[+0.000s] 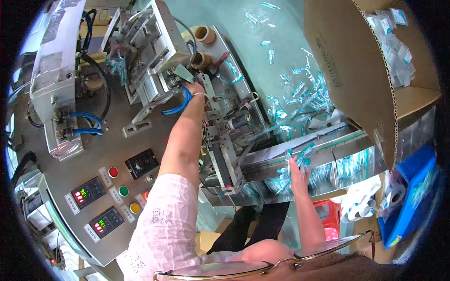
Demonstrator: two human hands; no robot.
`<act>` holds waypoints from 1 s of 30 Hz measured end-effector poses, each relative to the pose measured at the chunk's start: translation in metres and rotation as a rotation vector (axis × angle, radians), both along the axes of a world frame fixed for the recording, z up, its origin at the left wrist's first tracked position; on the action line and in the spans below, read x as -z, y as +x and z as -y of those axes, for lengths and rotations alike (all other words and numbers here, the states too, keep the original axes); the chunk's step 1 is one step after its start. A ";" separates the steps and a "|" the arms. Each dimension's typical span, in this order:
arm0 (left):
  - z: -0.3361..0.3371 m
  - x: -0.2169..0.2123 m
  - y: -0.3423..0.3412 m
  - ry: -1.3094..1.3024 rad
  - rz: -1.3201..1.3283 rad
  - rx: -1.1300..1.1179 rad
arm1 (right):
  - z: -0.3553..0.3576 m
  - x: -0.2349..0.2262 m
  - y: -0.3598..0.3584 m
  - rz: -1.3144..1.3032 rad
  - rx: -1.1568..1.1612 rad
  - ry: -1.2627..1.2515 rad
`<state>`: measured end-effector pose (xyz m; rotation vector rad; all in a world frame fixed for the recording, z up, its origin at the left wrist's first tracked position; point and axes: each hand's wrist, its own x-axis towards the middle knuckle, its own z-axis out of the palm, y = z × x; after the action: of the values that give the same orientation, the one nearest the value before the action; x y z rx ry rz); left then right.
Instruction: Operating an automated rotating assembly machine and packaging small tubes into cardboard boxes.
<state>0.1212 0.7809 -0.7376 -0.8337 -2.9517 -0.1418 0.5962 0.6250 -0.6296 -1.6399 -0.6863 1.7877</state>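
Here's the cardboard box (337, 70), well right of the press unit (152, 61), with the steel trough (337, 149) to that unit's lower right. Left hand (194, 88), arm stretched, sits at the unit's right side; its fingers are partly hidden, so can't tell. Right hand (300, 178), far nearer the teal packets (307, 150): fingers pointing up-frame, looking clamped on them, the bunch right of the unit, jutting beyond the fingertips, long axis slanting up and rightward.

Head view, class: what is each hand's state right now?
Left hand: partly hidden at the machine; open or closed cannot be told.
Right hand: holding small teal-and-clear packets.
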 end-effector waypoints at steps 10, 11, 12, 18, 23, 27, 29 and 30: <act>0.017 -0.135 0.240 0.242 0.401 0.876 | -0.007 -0.014 -0.008 -0.005 0.154 0.046; 0.022 -0.148 0.281 -0.053 0.788 0.758 | -0.014 -0.023 0.002 -0.037 0.219 0.071; 0.045 -0.153 0.291 0.094 0.864 0.946 | -0.019 -0.034 -0.013 -0.074 0.204 0.079; 0.140 -0.155 0.381 0.260 1.463 0.351 | -0.007 -0.058 -0.020 -0.118 0.387 -0.098; 0.185 -0.188 0.396 0.205 1.310 0.310 | 0.029 -0.095 -0.014 -0.079 0.382 0.069; 0.225 -0.233 0.401 0.300 1.088 0.530 | 0.062 -0.137 -0.013 0.084 0.295 0.047; 0.248 -0.241 0.405 0.260 1.127 0.648 | 0.103 -0.120 -0.001 0.170 0.219 0.142; 0.260 -0.248 0.409 0.263 1.147 0.670 | 0.117 -0.124 0.003 0.305 0.163 0.205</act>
<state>0.5305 0.5209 -0.4900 -2.2251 -3.1410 -1.4277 0.5989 0.5076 -0.5052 -1.7872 -0.8150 1.3214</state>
